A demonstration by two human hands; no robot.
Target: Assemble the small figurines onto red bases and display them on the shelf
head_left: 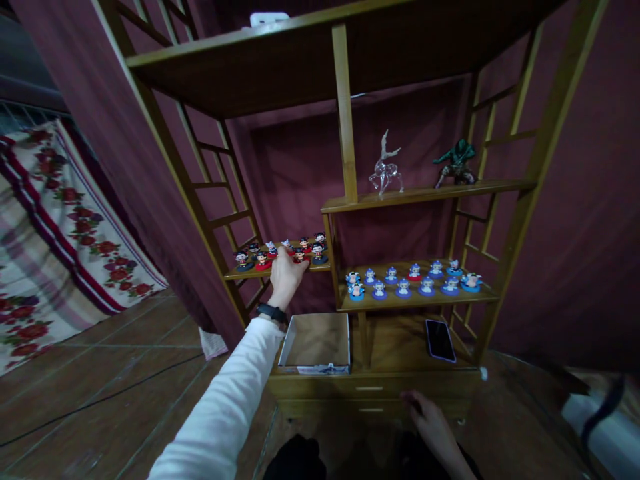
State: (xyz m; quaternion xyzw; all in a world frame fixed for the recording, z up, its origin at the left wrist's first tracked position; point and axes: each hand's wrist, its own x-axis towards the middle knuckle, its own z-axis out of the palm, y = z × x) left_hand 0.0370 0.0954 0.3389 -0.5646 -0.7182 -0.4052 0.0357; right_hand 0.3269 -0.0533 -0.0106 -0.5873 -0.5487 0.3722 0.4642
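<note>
On the left shelf stand several small figurines [261, 260] with dark hair and red or black bases, along with white-headed ones. My left hand [287, 277] reaches in at the front of this group, its fingers closed around a small figurine that they largely hide. A red-based figurine [300, 255] shows right beside the thumb. Below the left wrist, an open shallow cardboard box [320, 337] rests on the cabinet top with its brown inside showing. Low in front of the drawers, my right hand [430, 423] hangs with loosely bent fingers apart and nothing visible in it.
Several blue-based figurines [403, 287] line the right shelf, one with a red base. Higher up stand a clear deer ornament [386, 167] and a dark green action figure [456, 163]. A phone [441, 341] lies at the lower right. Wooden posts divide the shelves.
</note>
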